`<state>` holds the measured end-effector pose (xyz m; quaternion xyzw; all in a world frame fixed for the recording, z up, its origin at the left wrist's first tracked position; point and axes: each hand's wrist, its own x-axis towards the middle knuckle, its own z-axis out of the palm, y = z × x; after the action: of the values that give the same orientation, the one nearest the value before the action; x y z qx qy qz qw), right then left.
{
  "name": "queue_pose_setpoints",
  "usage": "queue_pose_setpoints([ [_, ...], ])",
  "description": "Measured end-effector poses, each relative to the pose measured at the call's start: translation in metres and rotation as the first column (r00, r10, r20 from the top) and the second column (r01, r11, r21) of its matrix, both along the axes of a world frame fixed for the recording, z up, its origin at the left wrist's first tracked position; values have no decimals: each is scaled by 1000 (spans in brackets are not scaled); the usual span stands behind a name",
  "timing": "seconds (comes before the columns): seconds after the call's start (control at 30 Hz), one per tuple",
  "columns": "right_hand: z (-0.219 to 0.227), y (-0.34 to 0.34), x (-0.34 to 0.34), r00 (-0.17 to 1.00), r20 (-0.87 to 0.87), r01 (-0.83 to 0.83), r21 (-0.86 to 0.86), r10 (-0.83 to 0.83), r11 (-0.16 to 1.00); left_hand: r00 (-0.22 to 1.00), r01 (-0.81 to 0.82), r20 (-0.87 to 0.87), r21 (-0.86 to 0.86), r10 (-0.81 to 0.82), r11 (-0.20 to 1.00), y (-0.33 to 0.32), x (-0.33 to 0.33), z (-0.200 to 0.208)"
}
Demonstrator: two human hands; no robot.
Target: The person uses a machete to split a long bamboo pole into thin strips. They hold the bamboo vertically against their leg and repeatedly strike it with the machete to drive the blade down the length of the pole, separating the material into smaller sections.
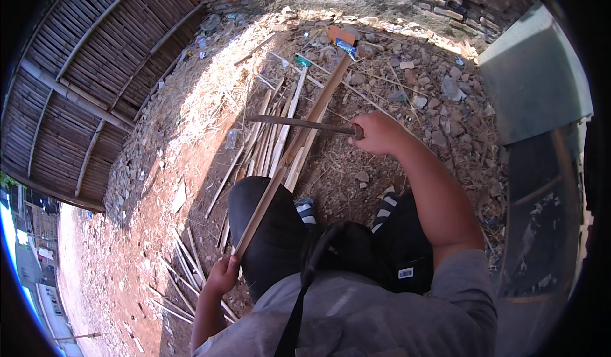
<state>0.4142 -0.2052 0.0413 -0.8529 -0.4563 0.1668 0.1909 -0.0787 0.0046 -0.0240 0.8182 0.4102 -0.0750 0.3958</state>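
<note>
Stony, straw-littered ground carries split bamboo slats. Left hand grips a long, stiff, light strip at its near end; right hand is closed around a heavy blade.

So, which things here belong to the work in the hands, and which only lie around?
In use: long stick in the left hand; long blade in the right hand.
Lying about: cut strips, stones, orange brick, bamboo fence.

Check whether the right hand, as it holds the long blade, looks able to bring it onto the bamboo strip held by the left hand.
Probably yes: the right hand holds the blade right across the bamboo strip that the left hand grips; nothing lies between them.
</note>
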Motion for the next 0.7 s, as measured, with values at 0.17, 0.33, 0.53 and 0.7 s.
queue_pose_setpoints([
  [0.17, 1, -5, 1, 997, 53, 59, 38, -61, 998, 1000, -6, -10, 13, 6, 1000, 1, -1, -4],
  [0.33, -5, 14, -36, 979, 70, -192, -31, 193, 981, 998, 17, 60, 4, -17, 1000, 1, -3, -7],
  [0.53, -1, 22, -35, 973, 47, -227, -18, 227, 974, 999, 4, 44, 48, -6, 999, 1, -9, -13],
  [0.7, -17, 4, 9, 991, 2, 134, 80, -135, 988, 999, -30, -42, 41, 32, 999, -4, 5, 7],
])
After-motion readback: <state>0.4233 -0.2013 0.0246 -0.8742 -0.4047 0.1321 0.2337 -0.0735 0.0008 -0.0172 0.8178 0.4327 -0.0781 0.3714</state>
